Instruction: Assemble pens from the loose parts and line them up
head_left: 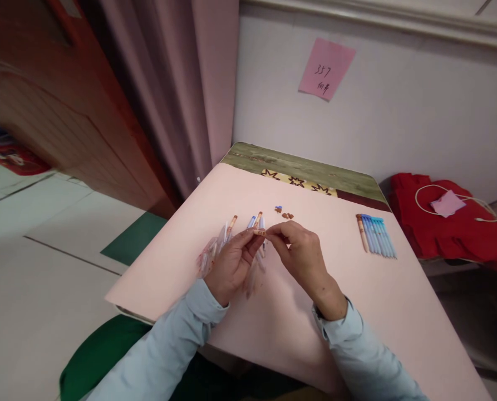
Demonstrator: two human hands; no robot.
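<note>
My left hand point(231, 263) and my right hand point(300, 253) meet above the middle of a pink table top point(398, 312), both pinched on one small brown pen piece point(260, 233) held between the fingertips. Under and beside my left hand lies a loose heap of clear pen barrels point(215, 248), some with brown or blue tips. A few tiny brown and blue caps point(284, 213) lie just beyond my hands. Far right on the table, a neat row of blue pens point(377, 235) lies side by side, with one brown pen at its left end.
A red cloth point(448, 228) with a white cord and a pink paper slip lies to the right of the table. A pink note point(326, 68) hangs on the wall behind. A curtain point(181, 83) and a wooden door point(52, 94) stand at the left, above tiled floor.
</note>
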